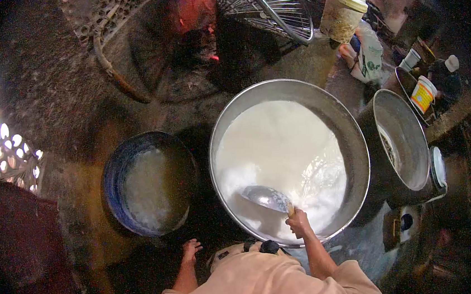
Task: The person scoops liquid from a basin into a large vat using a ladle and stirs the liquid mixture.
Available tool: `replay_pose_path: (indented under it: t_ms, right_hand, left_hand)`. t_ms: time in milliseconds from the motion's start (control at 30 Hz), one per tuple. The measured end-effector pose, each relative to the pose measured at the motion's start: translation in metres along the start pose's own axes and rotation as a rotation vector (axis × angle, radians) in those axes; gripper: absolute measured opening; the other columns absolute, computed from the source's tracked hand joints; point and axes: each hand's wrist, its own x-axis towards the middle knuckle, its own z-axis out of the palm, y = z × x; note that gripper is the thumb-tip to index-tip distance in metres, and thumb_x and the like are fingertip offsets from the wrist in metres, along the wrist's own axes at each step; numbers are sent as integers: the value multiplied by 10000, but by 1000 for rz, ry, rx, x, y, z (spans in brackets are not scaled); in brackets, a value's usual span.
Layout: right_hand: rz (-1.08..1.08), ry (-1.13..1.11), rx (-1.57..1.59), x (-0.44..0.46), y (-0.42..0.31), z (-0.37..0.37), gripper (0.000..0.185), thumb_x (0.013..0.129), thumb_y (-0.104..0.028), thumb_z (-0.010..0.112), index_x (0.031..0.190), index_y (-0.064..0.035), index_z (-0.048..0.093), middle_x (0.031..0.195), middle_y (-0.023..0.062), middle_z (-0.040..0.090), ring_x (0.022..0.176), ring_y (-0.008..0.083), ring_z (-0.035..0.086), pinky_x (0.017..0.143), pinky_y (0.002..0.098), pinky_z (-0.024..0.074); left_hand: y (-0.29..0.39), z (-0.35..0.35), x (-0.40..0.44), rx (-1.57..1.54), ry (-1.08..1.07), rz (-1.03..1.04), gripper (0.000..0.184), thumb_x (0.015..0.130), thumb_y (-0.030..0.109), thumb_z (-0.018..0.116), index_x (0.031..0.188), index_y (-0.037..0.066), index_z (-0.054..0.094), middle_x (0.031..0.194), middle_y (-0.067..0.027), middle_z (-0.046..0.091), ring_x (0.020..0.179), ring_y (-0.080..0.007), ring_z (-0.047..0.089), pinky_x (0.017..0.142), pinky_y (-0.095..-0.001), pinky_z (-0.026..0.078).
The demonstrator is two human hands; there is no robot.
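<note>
A large round metal pot in the middle holds a whitish liquid with brighter, foamy patches near its lower right. My right hand, over the pot's near edge, is closed around the short handle of a metal ladle. The ladle's round bowl lies at the surface of the liquid, to the left of my hand. My left hand is empty, its fingers apart, below and left of the pot. It is nearest to a blue tub, which has pale, cloudy contents.
To the right stand a tall metal vessel and a white-and-yellow bucket. A lidded bucket, a white bag and a wire rack are at the top. A curved stick lies upper left.
</note>
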Motion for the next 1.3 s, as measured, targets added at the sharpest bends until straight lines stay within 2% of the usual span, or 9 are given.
replay_pose_path:
  t_ms: [300, 500, 600, 733, 833, 933, 1033, 1133, 1300]
  right_hand:
    - [-153, -161, -142, -16, -137, -81, 354, 677, -19, 616, 1022, -20, 535, 645, 70, 558, 493, 152, 541, 405, 317, 461]
    - [-693, 349, -413, 108, -166, -24, 340, 673, -44, 568, 1008, 12, 566, 752, 232, 634, 578, 301, 641, 482, 404, 517]
    - [-410, 196, -494, 117, -184, -7, 306, 696, -57, 552, 990, 23, 581, 771, 260, 632, 617, 334, 652, 535, 420, 543]
    - [-607, 167, -667, 117, -137, -1, 205, 721, -72, 550, 889, 25, 616, 747, 255, 632, 600, 338, 649, 550, 411, 555]
    - [-474, 144, -669, 112, -100, -2, 222, 711, -76, 561, 901, 23, 618, 773, 244, 641, 618, 344, 649, 554, 415, 552]
    - [-417, 132, -706, 100, -67, -9, 251, 694, -82, 574, 922, 16, 613, 806, 234, 646, 704, 356, 651, 624, 427, 549]
    - [-392, 137, -737, 83, -26, -20, 276, 680, -97, 582, 932, 13, 606, 826, 238, 642, 756, 375, 643, 683, 435, 539]
    - [-371, 182, -721, 72, 21, -26, 251, 690, -123, 567, 889, 27, 596, 831, 239, 639, 771, 393, 632, 710, 447, 527]
    - [-218, 148, -659, 57, 95, -79, 290, 674, -138, 599, 921, 13, 600, 848, 245, 637, 827, 398, 624, 774, 464, 505]
  left_hand:
    - [9, -32, 26, -26, 27, -56, 386, 808, 178, 528, 1151, 1, 533, 944, -147, 628, 713, -256, 638, 641, -388, 510]
    - [-11, -61, 32, -9, 63, -114, 387, 790, 194, 588, 1138, 26, 555, 979, -128, 630, 747, -270, 632, 695, -406, 489]
    - [-31, -73, 27, -54, 48, -32, 406, 767, 212, 616, 1131, 36, 574, 1030, -119, 625, 870, -280, 613, 799, -427, 451]
    - [-61, -86, 32, -119, 146, -201, 410, 725, 242, 649, 1099, 77, 607, 1111, -131, 603, 1119, -293, 505, 959, -499, 339]
    - [-54, -81, 7, -8, 194, -175, 406, 698, 241, 661, 1077, 101, 620, 1200, -147, 559, 1228, -309, 406, 1001, -580, 250]
    - [-80, -93, 44, -101, -28, -1, 377, 713, 228, 653, 1067, 102, 625, 1210, -130, 557, 1256, -320, 379, 1016, -579, 228]
    - [-22, -51, 11, 186, 156, -138, 356, 755, 212, 616, 1093, 103, 607, 1083, -96, 621, 1091, -287, 535, 916, -489, 392]
    - [-1, -35, 2, 101, 11, -33, 365, 795, 192, 571, 1145, 90, 567, 985, -61, 646, 861, -231, 630, 736, -393, 487]
    - [13, 12, -2, 169, 3, -26, 394, 818, 183, 530, 1196, 68, 521, 972, -74, 647, 764, -206, 646, 608, -345, 497]
